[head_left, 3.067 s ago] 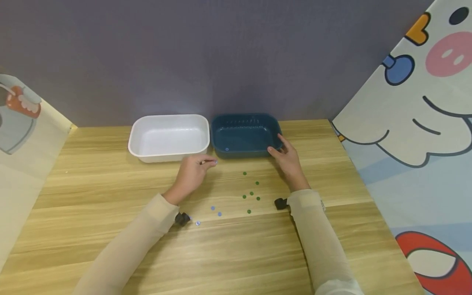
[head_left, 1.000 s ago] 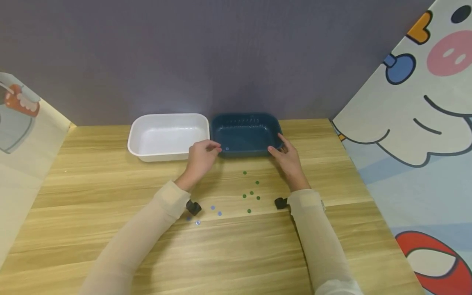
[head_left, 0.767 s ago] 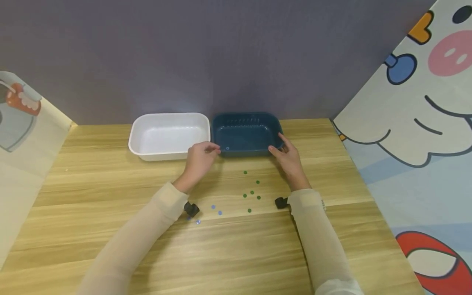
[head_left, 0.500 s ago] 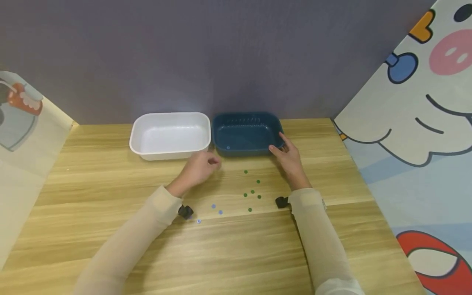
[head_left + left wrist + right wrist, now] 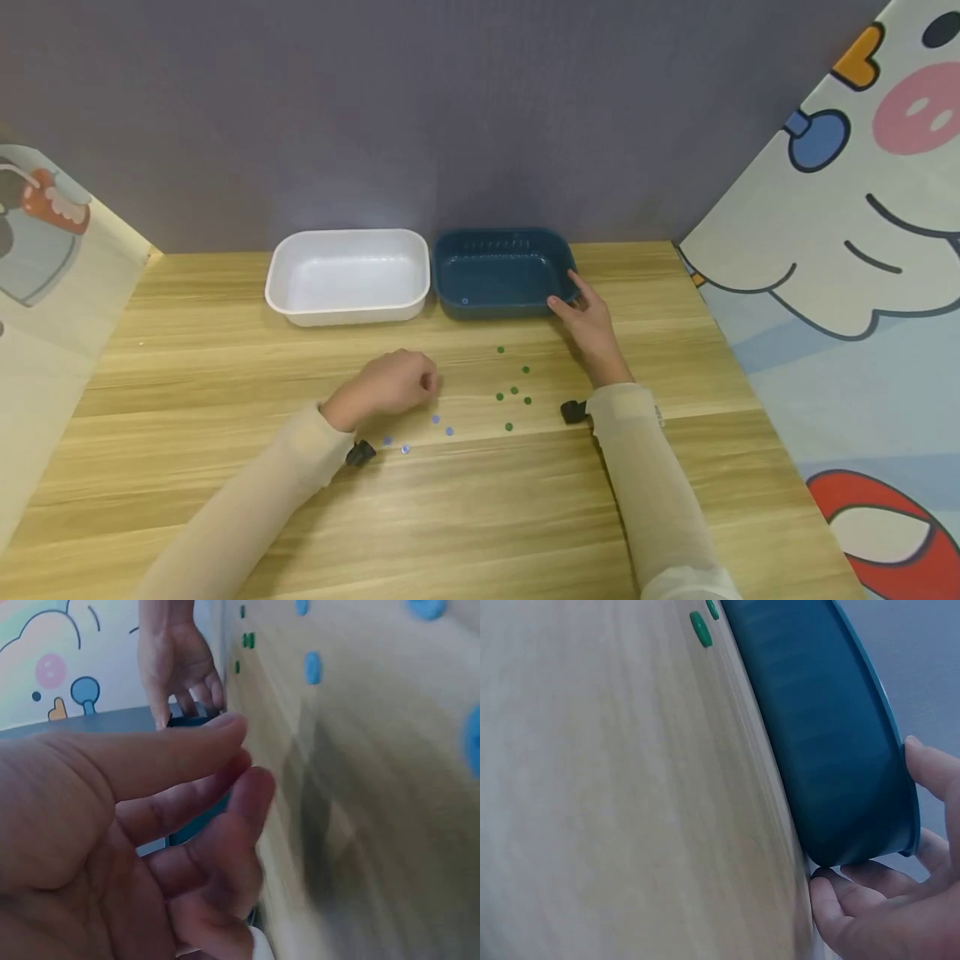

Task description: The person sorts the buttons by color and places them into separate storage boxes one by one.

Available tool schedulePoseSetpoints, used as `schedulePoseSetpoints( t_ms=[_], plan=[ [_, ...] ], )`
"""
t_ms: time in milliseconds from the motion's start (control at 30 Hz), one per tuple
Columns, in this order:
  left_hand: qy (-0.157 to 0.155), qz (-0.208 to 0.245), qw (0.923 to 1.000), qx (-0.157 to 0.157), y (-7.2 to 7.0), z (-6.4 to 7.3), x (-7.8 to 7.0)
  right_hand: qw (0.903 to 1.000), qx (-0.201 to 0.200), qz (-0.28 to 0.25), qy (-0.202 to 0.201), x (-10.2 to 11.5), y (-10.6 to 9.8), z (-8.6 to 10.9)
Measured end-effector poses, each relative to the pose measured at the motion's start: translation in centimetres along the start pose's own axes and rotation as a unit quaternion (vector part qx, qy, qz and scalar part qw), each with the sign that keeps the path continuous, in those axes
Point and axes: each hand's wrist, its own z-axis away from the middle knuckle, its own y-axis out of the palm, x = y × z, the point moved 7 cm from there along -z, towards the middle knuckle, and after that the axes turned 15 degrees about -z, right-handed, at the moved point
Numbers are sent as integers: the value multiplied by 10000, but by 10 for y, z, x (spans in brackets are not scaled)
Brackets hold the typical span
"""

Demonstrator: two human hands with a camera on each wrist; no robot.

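My left hand hovers over the table, just behind several small blue buttons. Its fingers are loosely curled; the left wrist view shows a gap between thumb and fingers with nothing held there. My right hand grips the near right corner of a dark blue tray. In the right wrist view its thumb rests at the tray's rim and the other fingers bend around the end wall. One blue button lies inside this tray near its front left. Several green buttons are scattered between my hands.
A white tray stands left of the dark blue one, close beside it. Behind both rises a grey partition. Printed panels flank the wooden table on each side. Small black wrist cameras stick out from under the sleeves.
My left hand pinched a blue button in front of the dark blue tray, moved to its rim, then came back toward me without a visible button. My right hand stayed on the tray.
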Motion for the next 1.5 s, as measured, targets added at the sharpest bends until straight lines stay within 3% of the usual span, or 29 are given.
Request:
schedulePoseSetpoints(
  t_ms=[133,367,933,1267,1500],
  plan=[
    [176,-241,9994,148,8,8,-5,10000,-11,78,-14,0,-1,1],
    [141,-290,9993,188,17,14,-5,9999,-8,112,-5,-2,-1,0],
    [339,-471,9976,-386,20,15,-19,9999,-24,108,-55,0,-1,-2],
    [639,-534,9955,-444,22,16,-27,9998,31,189,-39,0,-1,-3],
    [584,-702,9943,-546,23,17,-28,9998,45,174,-1,-1,-1,-3]
  ],
)
